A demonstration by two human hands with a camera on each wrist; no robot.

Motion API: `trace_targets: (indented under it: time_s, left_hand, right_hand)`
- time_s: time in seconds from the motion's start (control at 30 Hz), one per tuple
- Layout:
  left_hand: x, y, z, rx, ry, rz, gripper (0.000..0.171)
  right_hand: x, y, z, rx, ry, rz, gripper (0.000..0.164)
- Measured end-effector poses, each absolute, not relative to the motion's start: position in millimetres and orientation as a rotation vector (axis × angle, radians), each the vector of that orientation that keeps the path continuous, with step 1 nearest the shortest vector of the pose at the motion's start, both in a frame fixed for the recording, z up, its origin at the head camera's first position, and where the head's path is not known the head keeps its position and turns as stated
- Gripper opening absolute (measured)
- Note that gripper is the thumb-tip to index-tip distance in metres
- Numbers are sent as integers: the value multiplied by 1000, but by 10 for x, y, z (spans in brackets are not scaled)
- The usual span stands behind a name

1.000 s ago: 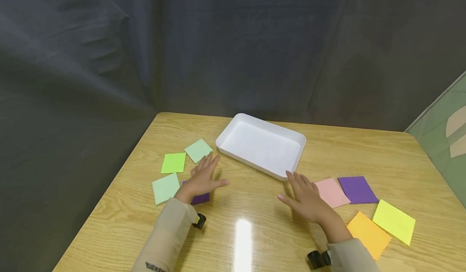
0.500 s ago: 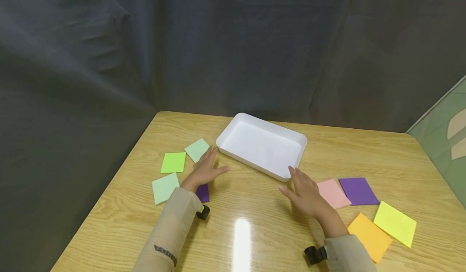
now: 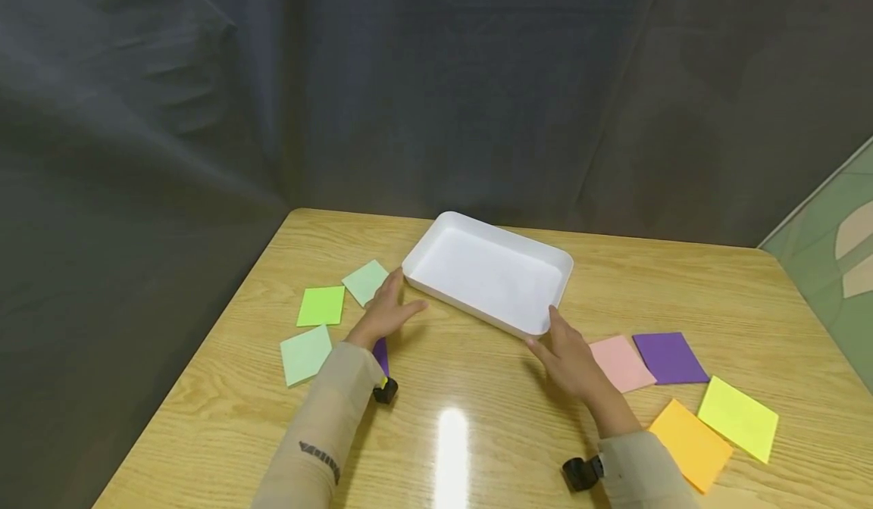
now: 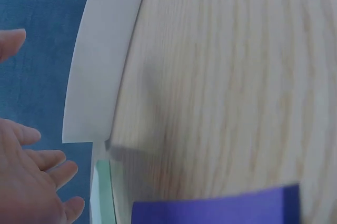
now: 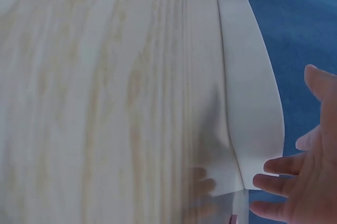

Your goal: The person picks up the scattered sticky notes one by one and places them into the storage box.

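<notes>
White tray [image 3: 487, 274], hands [image 3: 385, 313] [image 3: 573, 357] at corners

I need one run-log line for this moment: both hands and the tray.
white tray: on wooden table | left hand: near its left corner | right hand: at its near-right corner, contact unclear

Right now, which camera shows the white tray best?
The head view: it shows the white tray nearly whole, interior included. The left wrist view shows only outer wall; the right wrist view likewise, partly behind the right hand.

Head view downward over tray [image 3: 487, 273]
</notes>
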State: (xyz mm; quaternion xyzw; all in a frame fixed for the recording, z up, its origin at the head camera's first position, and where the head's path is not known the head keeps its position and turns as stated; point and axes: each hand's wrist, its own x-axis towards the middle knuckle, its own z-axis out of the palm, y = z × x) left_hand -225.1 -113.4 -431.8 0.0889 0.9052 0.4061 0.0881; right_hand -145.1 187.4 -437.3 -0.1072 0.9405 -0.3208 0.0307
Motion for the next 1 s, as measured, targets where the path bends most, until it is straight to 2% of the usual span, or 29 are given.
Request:
trace_targets:
  time_s: [0.43,0.8,1.0]
  left_hand:
    - [-2405,-1029,-4367,160,2715,1372,70]
    - [-2548,-979,-4446,69,2760,1329,62]
    - [-2613,-964,-4461,55,2796,1306,56]
  right_hand:
    - [-1507,1852,-4456,-240,2880,-1134,82]
    - [-1574,1845,-4405,-80,2782,-1104,76]
    - [-1651,1830,-4403,-18,2846,-1023,64]
